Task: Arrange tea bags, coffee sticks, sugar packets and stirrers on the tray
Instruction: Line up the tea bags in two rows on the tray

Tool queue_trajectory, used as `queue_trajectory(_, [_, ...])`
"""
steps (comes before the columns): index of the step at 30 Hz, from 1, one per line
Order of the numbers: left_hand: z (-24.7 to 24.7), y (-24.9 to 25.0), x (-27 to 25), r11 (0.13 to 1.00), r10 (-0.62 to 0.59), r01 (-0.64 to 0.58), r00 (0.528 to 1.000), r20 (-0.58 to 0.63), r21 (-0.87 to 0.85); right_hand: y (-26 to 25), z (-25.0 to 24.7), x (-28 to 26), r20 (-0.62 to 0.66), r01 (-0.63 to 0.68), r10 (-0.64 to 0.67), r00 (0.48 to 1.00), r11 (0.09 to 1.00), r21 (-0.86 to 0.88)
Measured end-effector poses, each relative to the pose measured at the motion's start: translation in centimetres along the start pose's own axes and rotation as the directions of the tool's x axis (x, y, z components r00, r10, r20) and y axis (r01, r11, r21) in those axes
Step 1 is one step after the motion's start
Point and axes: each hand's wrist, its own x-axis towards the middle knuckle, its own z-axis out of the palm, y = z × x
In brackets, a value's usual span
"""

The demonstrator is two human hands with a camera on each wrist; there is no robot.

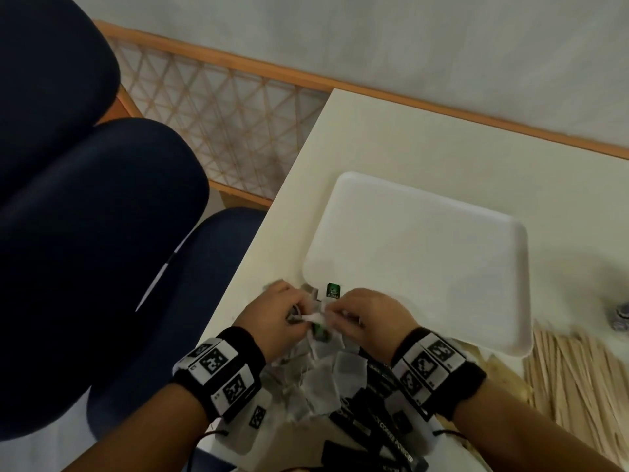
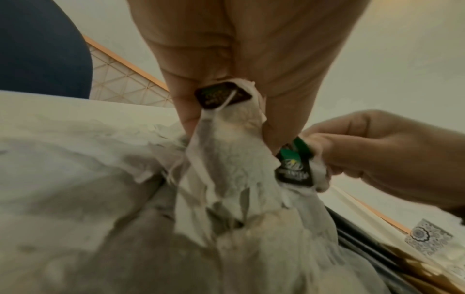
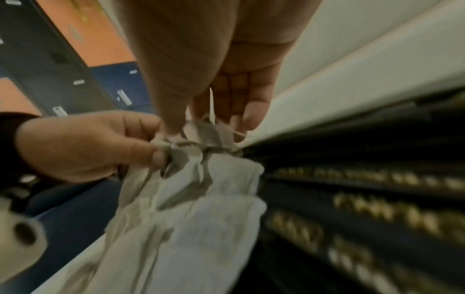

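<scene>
A pile of white tea bags (image 1: 320,379) with green tags lies at the table's near edge, just before the white tray (image 1: 425,253). My left hand (image 1: 282,315) pinches the top of one tea bag (image 2: 226,143) beside its dark tag (image 2: 221,97). My right hand (image 1: 367,318) pinches a neighbouring tea bag (image 3: 196,139) and its green tag (image 2: 294,161); strings tangle between them. One green tag (image 1: 333,290) rests on the tray's near rim. Black coffee sticks (image 1: 384,424) lie under my right wrist. Wooden stirrers (image 1: 578,369) are heaped to the right.
Dark blue chairs (image 1: 85,199) stand left of the table, by a wooden lattice panel (image 1: 221,114). A patterned packet (image 2: 425,236) lies far right in the left wrist view. A small silvery object (image 1: 619,316) sits at the table's right edge.
</scene>
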Motion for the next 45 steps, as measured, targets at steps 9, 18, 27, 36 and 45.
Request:
queue_trajectory(9, [0.1, 0.3, 0.5, 0.987, -0.041, 0.037, 0.999, -0.023, -0.154, 0.2, 0.8, -0.2, 0.046, -0.066, 0.066, 0.997, 0.998, 0.017])
queue_trajectory(18, [-0.6, -0.3, 1.2, 0.918, -0.117, 0.068, 0.988, -0.104, -0.39, 0.2, -4.0, -0.2, 0.22, -0.252, 0.211, 0.952, 0.95, 0.183])
queue_trajectory(27, [-0.4, -0.3, 1.6, 0.897, -0.103, 0.042, 0.988, -0.115, -0.439, 1.4, -2.2, 2.7, 0.18, -0.174, 0.175, 0.968, 0.985, -0.02])
queue_trajectory(36, [-0.6, -0.9, 2.6, 0.888, -0.076, 0.029, 0.994, -0.084, -0.46, 1.9, -2.0, 3.8, 0.185, -0.266, 0.246, 0.951, 0.96, 0.089])
queue_trajectory(45, [-2.5, 1.4, 6.9, 0.869, -0.039, -0.036, 0.989, -0.14, -0.494, 4.0, -7.2, 2.9, 0.115, -0.315, 0.298, 0.948, 0.812, 0.491])
